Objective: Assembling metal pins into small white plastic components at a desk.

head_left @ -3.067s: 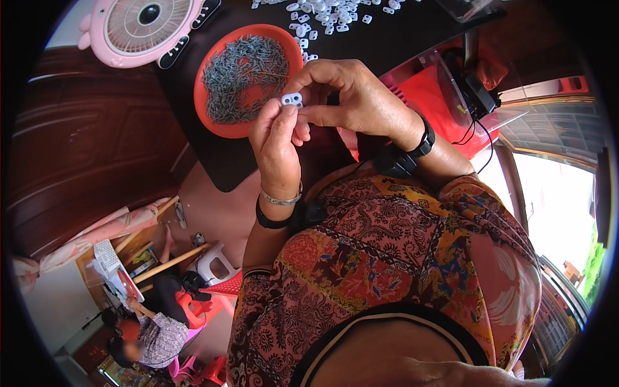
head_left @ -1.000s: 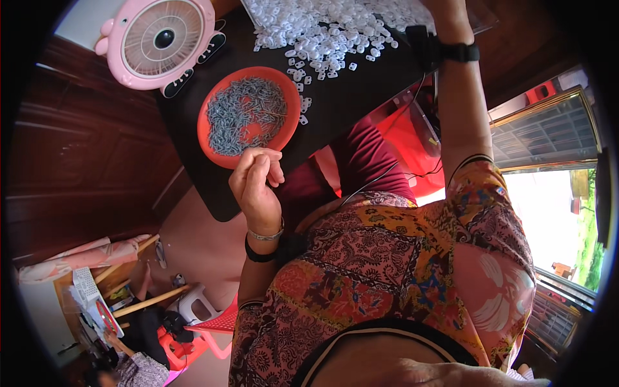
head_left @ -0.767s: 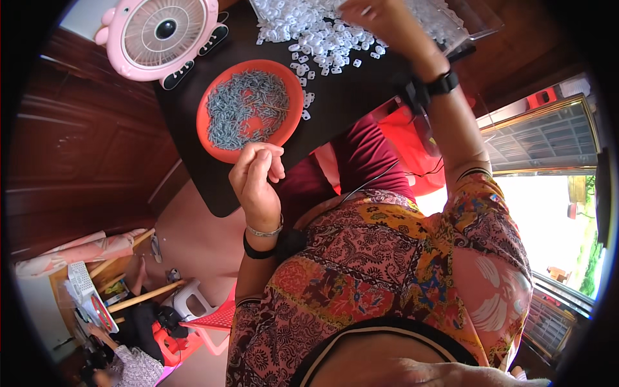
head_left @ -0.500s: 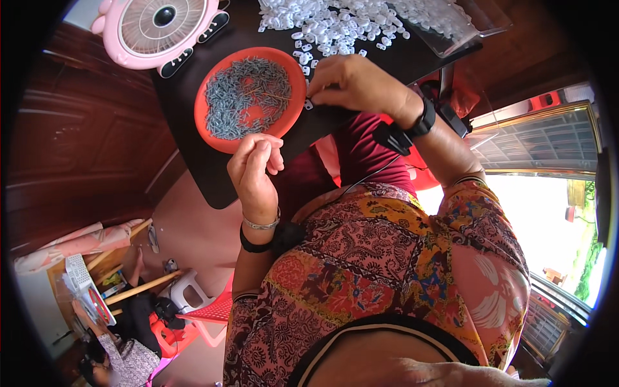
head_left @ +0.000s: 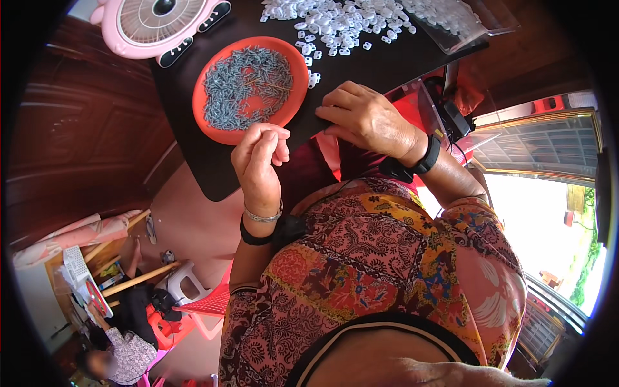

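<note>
An orange-red round plastic basin (head_left: pixel 298 97) stands on the dark table and holds many small grey screw-like pieces (head_left: pixel 225 77). By its near rim is my left hand (head_left: pixel 259 161), thumb and fingers pressed together in a pinch; what they hold, if anything, does not show. My right hand (head_left: pixel 374 122) is at the table's near edge, to the right of the basin. Its fingers are bent and closed, the tips partly hidden, and I cannot make out anything in them. Beyond it, small white plastic pieces with holes (head_left: pixel 351 26) lie spread on the table.
A pink fan (head_left: pixel 161 26) stands at the table's far left. At the far right a clear plastic tray (head_left: pixel 461 42) holds more white pieces. The dark table's (head_left: pixel 216 184) rounded corner is left of my knees. Another person (head_left: pixel 126 355) sits at lower left, near a red chair (head_left: pixel 209 303).
My right hand has drawn back toward me and to the right, away from the white pieces beside the basin. My left hand stays pinched in nearly the same place.
</note>
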Demonstrator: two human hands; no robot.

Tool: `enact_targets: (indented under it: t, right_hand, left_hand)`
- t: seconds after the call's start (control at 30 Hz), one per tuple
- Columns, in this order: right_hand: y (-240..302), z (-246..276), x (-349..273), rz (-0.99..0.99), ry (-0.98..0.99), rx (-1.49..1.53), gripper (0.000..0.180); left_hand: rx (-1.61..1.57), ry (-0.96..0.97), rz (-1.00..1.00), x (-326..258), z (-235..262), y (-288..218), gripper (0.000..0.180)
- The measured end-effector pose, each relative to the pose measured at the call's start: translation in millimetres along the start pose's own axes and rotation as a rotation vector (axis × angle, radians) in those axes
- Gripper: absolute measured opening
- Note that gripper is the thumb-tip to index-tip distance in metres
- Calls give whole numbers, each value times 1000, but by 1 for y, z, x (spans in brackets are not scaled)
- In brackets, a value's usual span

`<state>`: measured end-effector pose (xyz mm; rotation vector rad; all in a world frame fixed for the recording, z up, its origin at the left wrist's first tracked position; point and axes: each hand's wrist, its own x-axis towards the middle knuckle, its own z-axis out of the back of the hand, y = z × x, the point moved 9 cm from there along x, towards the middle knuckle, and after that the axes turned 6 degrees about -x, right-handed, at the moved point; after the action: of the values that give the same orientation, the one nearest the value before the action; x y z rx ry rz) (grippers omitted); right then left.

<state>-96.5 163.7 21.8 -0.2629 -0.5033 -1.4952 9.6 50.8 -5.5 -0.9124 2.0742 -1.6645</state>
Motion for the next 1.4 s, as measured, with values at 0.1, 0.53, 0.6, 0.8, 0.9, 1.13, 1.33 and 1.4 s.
enact_targets:
  t: [0.1,0.53,0.6,0.8,0.9,1.13,1.33,1.4]
  right_hand:
    - [4,0,-8,39,-34,18,25]
    - [-9,-38,3,-652,-143,1451,15]
    - [-1,-38,8,-637,-146,1599,15]
    - [6,-35,12,-601,-66,1569,9]
    - [-1,-36,11,-531,-114,1271,5]
    - [5,-34,15,-491,-62,1409,5]
    - [17,-39,29,-552,359,1391,7]
    - [8,-14,56,-233,118,828,6]
  left_hand:
    - [-4,21,22,0,-4,2,21]
    - [61,112,93,-4,-22,11,16]
    - [54,112,92,-4,-22,11,16]
    - [27,69,43,-3,-17,10,18]
    - [109,83,-5,-5,-16,4,18]
    - [87,206,-26,-12,-21,5,21]
    - [-30,177,-81,-17,-5,-2,21]
    - [-52,123,-56,-17,4,1,21]
